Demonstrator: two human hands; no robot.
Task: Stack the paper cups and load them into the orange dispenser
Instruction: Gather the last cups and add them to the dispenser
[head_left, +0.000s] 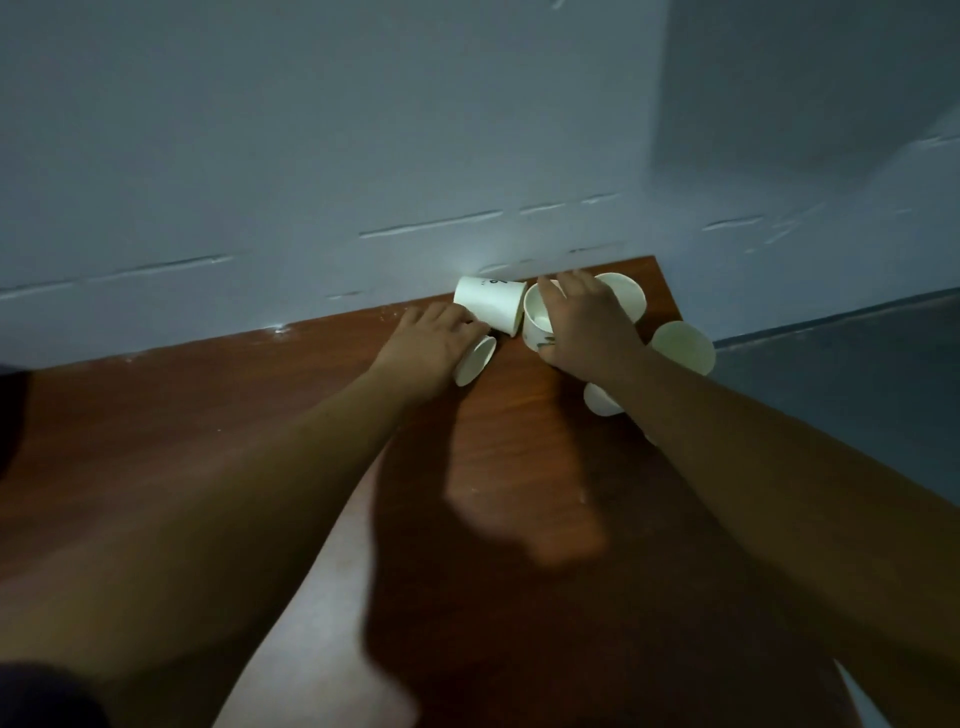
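We note the blue-grey wall as the largest surface; it closes off the far side of the scene. Below it lies the reddish-brown wooden table, whose far edge meets the wall.

Both bare forearms reach across the table toward its far right corner, where all the paper cups are grouped.

The left hand lies over the tipped cup. Its fingers are curled round the cup's body and grip it. This cup lies on its side, with one round end turned toward us.

The right hand is spread over the upright cup. Its fingers reach fairly straight across the open mouth and the thumb lies at the near wall. We cannot tell whether this hand clasps the cup or only covers it.

The remaining cups are placed as follows:
- The printed cup lies on its side at the wall, between the two hands and just beside the upright cup.
- The rear cup stands behind the right hand, partly hidden by it.
- The edge cup sits at the table's right edge, with one round end facing us.
- The near cup is mostly hidden under the right forearm
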